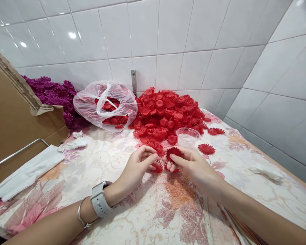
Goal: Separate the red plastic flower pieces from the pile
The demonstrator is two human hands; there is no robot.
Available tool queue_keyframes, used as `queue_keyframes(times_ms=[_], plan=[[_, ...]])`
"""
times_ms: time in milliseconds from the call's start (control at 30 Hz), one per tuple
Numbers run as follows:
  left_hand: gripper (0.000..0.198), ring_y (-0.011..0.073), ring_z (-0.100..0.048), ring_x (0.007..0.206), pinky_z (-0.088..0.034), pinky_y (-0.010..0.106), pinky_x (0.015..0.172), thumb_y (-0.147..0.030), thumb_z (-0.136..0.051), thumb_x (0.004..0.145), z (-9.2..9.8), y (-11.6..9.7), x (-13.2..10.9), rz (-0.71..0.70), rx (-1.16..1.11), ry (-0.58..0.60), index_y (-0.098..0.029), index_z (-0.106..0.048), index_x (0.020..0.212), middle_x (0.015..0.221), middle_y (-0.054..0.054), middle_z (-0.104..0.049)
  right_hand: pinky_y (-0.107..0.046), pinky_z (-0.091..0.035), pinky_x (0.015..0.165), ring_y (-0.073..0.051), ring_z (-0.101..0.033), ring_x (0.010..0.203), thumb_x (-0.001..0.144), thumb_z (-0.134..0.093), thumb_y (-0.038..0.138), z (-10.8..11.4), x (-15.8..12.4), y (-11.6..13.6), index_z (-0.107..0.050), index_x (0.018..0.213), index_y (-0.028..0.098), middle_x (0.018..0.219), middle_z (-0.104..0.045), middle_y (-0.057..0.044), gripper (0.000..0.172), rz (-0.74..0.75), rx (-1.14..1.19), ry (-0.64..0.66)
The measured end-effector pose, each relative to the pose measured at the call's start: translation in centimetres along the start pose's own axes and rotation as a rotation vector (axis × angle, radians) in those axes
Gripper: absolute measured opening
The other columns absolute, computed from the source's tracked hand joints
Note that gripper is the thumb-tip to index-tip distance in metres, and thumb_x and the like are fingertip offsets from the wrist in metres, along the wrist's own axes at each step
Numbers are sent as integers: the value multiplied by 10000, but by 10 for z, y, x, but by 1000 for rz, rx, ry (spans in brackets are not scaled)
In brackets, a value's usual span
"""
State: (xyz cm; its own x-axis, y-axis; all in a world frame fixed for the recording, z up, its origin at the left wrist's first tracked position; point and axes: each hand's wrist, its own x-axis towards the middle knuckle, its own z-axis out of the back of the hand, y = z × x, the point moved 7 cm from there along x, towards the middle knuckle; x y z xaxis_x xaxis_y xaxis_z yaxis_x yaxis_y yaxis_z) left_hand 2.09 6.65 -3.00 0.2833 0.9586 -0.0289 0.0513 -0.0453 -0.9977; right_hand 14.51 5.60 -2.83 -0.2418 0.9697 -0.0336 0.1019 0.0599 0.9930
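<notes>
My right hand (190,161) pinches a dark red flower (172,153) with scalloped petals between thumb and fingers. Just left of it, my left hand (141,161) has its fingers curled and its thumb against the fingertips; whatever it may hold is hidden or too small to name. A watch and a bangle are on the left wrist. Loose red flowers (157,167) lie under and behind both hands. Beyond them rises a large heap of red flowers (168,110). A clear plastic tub (188,137) with whitish contents stands at the heap's front, behind my right hand.
A translucent plastic bag (88,109) of red flowers sits left of the heap, beside purple flowers (49,92). A cardboard box (12,119) and white packet (28,172) occupy the left side. Crumpled plastic (266,173) lies right, and a tiled wall (173,30) closes the back.
</notes>
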Motion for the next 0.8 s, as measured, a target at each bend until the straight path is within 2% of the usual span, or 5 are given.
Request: queue_keyframes(times_ms=[133, 333, 600, 800], plan=[[157, 115, -604, 612, -477, 234, 566, -300, -578, 740, 0, -2, -2, 8, -4, -6, -167, -508, 784, 737, 9, -600, -209, -365, 463, -75, -486, 463, 728, -601, 365, -1, 0, -3, -570, 693, 142, 565, -570, 6, 227, -43, 4, 15], [159, 111, -598, 614, -486, 236, 586, -310, -573, 742, 0, -3, -2, -9, 5, -15, -164, -515, 768, 735, 9, -601, -203, -166, 356, -27, -277, 298, 714, -601, 412, -2, -2, -3, -531, 564, 150, 338, -413, 73, 310, -107, -47, 39], [145, 108, -594, 609, -483, 228, 577, -294, -573, 743, 0, -4, -1, -14, 23, -17, -162, -519, 770, 732, 3, -596, -206, -130, 340, -12, -301, 286, 687, -621, 415, -1, -4, -5, -472, 467, 154, 398, -449, 61, 372, -167, -47, 16], [141, 107, -586, 629, -475, 231, 593, -300, -579, 754, -2, -4, -3, -12, 27, 14, -170, -532, 784, 732, -5, -595, -213, -149, 347, -29, -258, 302, 718, -600, 414, 2, -4, -4, -397, 410, 178, 333, -356, 75, 438, -155, -95, -20]])
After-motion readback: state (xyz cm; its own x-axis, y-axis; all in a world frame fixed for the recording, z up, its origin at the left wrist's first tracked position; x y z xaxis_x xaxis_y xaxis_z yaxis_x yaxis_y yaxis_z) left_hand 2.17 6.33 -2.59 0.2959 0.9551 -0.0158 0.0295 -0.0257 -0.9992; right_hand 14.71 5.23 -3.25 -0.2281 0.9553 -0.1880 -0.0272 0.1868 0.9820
